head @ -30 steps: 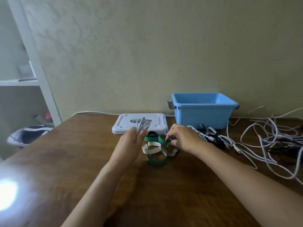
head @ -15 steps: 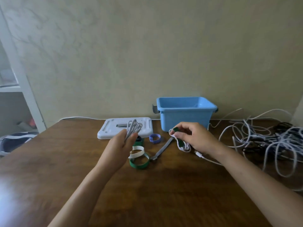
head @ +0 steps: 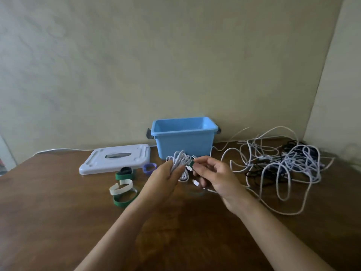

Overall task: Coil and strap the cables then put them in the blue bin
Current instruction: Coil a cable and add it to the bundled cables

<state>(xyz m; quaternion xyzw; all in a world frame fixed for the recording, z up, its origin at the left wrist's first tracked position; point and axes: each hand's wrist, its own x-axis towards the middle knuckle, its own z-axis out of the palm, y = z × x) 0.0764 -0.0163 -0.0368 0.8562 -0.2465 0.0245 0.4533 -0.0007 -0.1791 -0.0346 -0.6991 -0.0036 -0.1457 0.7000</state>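
Observation:
My left hand [head: 163, 178] grips a coiled white cable [head: 180, 160] above the table's middle, just in front of the blue bin [head: 184, 140]. My right hand [head: 216, 178] pinches a green strap [head: 191, 163] against the coil, with the cable's white plugs hanging below my fingers. The open bin stands at the back against the wall, and no cable shows inside it. Several loose straps, green [head: 125, 199], white [head: 121, 187] and purple [head: 149, 167], lie left of my hands.
A white bin lid [head: 116, 158] lies flat at the back left. A big tangle of white and black cables [head: 283, 165] covers the right side of the brown wooden table [head: 58, 222]. One white cable runs along the wall behind the lid.
My right hand picked a green strap from the pile and brought it to the coil in my left hand. Both hands now meet in front of the bin; the view swung left.

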